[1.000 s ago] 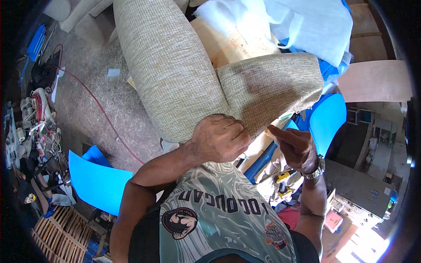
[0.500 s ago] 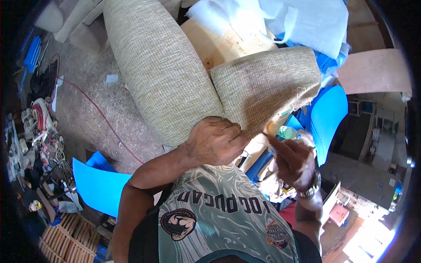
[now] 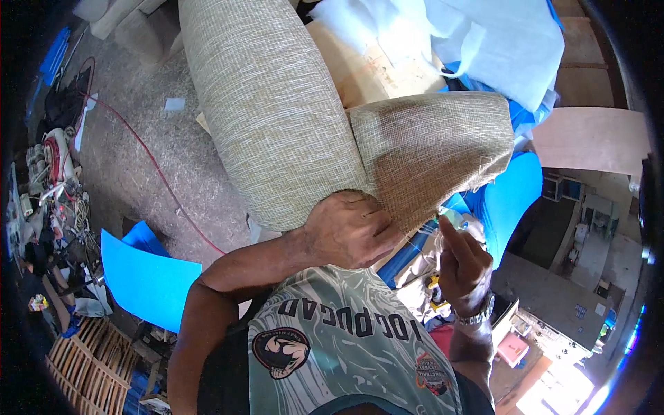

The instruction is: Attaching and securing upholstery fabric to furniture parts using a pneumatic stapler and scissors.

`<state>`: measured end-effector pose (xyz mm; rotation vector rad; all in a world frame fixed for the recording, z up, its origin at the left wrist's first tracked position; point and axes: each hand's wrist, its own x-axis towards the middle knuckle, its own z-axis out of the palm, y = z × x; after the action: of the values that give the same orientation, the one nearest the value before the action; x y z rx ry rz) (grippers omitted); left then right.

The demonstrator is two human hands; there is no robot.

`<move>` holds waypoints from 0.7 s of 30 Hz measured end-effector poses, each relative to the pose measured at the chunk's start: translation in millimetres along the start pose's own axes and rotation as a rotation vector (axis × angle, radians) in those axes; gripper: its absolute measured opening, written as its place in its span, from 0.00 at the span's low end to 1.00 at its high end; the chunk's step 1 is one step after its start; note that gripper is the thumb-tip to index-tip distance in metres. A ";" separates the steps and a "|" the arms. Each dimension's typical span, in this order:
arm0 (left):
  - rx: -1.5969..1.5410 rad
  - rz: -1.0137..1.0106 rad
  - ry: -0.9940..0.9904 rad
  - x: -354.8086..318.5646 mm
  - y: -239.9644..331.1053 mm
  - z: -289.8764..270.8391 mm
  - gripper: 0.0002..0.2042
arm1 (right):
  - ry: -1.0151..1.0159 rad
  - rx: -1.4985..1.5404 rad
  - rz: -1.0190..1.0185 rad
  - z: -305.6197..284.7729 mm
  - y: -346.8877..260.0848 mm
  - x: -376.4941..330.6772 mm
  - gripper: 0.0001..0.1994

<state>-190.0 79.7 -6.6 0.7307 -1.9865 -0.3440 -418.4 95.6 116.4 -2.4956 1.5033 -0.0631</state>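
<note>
Beige woven fabric covers a long padded piece (image 3: 270, 104) and a shorter padded section (image 3: 443, 131) that meets it at an angle. My left hand (image 3: 353, 228) is closed in a fist at the near corner of the shorter section, gripping the fabric's lower edge. To its right, my right hand (image 3: 465, 259) is apart from the left, close to the fabric's frayed edge. Its index finger points up toward that edge while the other fingers curl in. Whatever sits between its fingertips is too small to make out. A clear plastic bottle (image 3: 453, 218) shows partly behind the right fingers.
White padding (image 3: 498, 48) lies over a wooden panel (image 3: 380, 72) at the far side. Blue sheets (image 3: 515, 200) stand at right, with another blue sheet (image 3: 149, 280) at left. A red hose (image 3: 155, 166) crosses the dusty floor. Cluttered tools and cables (image 3: 59, 214) lie far left.
My right hand has moved slightly down and left, its fingers now in front of the bottle. The left hand keeps its grip on the fabric edge. The view has shifted a little.
</note>
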 end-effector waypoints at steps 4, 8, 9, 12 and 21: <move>-0.005 -0.023 -0.061 -0.2 -2.1 -1.0 0.08 | -0.109 0.198 -0.011 1.5 8.0 20.8 0.27; -0.020 -0.058 -0.029 2.1 -5.0 1.7 0.07 | -0.074 0.084 -0.037 -7.0 1.7 24.8 0.28; -0.018 -0.065 -0.029 3.3 -6.3 1.5 0.07 | -0.064 0.048 -0.033 -8.3 3.6 22.0 0.28; -0.032 -0.060 -0.051 3.0 -8.5 2.8 0.07 | -0.050 -0.009 -0.040 -3.1 16.0 25.3 0.27; -0.046 -0.063 -0.054 0.8 -17.6 4.8 0.07 | -0.176 0.074 0.074 -10.4 4.3 40.5 0.24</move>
<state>-188.2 65.2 -17.6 0.7631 -2.0026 -0.4503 -404.5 56.4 122.3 -2.3187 1.4903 0.1088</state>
